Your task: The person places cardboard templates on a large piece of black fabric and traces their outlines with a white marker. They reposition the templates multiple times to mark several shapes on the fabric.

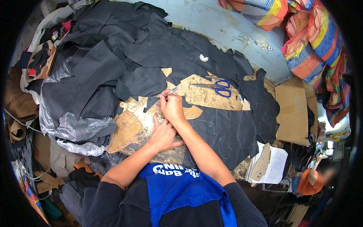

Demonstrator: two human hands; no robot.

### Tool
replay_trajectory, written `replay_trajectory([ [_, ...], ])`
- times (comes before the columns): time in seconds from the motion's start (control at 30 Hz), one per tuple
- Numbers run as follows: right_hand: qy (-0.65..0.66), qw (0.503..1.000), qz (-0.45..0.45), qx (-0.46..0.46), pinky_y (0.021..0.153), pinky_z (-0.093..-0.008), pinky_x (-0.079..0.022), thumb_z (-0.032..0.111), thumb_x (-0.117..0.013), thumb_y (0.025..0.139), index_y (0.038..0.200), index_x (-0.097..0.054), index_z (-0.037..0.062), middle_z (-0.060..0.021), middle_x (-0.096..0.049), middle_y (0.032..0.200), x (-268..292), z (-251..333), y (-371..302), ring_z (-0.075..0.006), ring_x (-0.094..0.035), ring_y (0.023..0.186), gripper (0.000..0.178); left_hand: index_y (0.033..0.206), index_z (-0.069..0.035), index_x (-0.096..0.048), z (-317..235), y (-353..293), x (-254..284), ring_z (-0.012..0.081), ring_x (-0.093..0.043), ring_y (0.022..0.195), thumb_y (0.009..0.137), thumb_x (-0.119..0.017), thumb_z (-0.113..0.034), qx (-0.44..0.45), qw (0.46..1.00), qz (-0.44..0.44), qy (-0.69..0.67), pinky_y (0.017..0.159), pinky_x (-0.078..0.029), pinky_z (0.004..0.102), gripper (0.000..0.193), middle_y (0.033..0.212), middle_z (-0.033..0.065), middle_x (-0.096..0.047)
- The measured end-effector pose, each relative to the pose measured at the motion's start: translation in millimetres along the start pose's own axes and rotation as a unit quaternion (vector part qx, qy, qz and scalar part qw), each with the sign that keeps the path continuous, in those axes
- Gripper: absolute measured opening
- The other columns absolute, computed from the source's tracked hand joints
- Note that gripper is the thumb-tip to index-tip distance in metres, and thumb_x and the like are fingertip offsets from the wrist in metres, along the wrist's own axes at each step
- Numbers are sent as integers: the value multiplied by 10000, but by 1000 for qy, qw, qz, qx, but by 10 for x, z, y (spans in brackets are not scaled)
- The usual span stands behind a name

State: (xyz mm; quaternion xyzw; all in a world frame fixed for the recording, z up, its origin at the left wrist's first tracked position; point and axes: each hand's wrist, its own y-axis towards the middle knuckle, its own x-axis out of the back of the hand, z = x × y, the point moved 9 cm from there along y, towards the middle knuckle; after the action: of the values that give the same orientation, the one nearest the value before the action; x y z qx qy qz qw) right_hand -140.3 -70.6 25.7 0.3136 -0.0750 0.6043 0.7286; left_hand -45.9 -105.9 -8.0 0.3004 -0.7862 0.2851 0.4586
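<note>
My right hand (pixel 172 107) is closed round a slim pen (pixel 172 90) with a pale barrel, low over the worktable. Just below it my left hand (pixel 163 134) lies with fingers spread, pressing on the work; my right wrist passes close over it. Under and beside the hands is a tan pattern piece (pixel 193 112), partly hidden, next to a small dark scrap (pixel 151 101). Scissors (pixel 215 87) with blue handles lie to the right on bare board. Black sheet material (pixel 223 132), looking like leather, bears pale drawn outlines at right.
Large black sheets (pixel 143 45) cover the far and left table, some over clear plastic (pixel 72 128). A tan template (pixel 126 130) lies left of my hands. Papers (pixel 270 164) and a cardboard box (pixel 293 111) are at right. Another person (pixel 308 181) is beyond, far right.
</note>
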Motion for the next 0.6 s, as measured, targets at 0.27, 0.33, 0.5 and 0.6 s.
replay_trajectory([
  [0.27, -53, 999, 10, -2, 623, -372, -513, 56, -632, 776, 760, -640, -50, -203, -647, 746, 283, -34, -64, -328, -654, 677, 107, 1349, -54, -419, -4, 2, 21, 297, -267, 1331, 720, -606, -626, 0, 999, -39, 19, 998, -105, 710, 871, 1412, 104, -358],
  [0.33, -54, 998, 14, -32, 654, -412, -509, 50, -636, 757, 743, -628, -51, -215, -632, 773, 494, -138, -114, -371, -632, 709, 103, 1355, -41, -403, -11, 10, 26, 313, -273, 1322, 701, -611, -642, -2, 998, -54, 18, 1004, -99, 696, 912, 1399, 124, -367],
  [0.5, -119, 992, -17, -36, 625, -379, -503, 57, -635, 759, 744, -623, -54, -196, -636, 707, 937, -298, -166, -334, -640, 650, 112, 1384, -51, -360, -47, 7, 55, 267, -291, 1310, 704, -625, -618, -9, 996, -76, 52, 1009, -112, 694, 925, 1384, 85, -376],
  [0.6, -81, 992, -34, -93, 631, -375, -502, 27, -619, 760, 728, -611, -51, -202, -629, 713, 1046, -472, -199, -335, -640, 665, 85, 1381, -58, -368, -56, 6, 70, 268, -291, 1309, 698, -633, -615, -5, 996, -74, 44, 1008, -108, 697, 920, 1382, 89, -376],
])
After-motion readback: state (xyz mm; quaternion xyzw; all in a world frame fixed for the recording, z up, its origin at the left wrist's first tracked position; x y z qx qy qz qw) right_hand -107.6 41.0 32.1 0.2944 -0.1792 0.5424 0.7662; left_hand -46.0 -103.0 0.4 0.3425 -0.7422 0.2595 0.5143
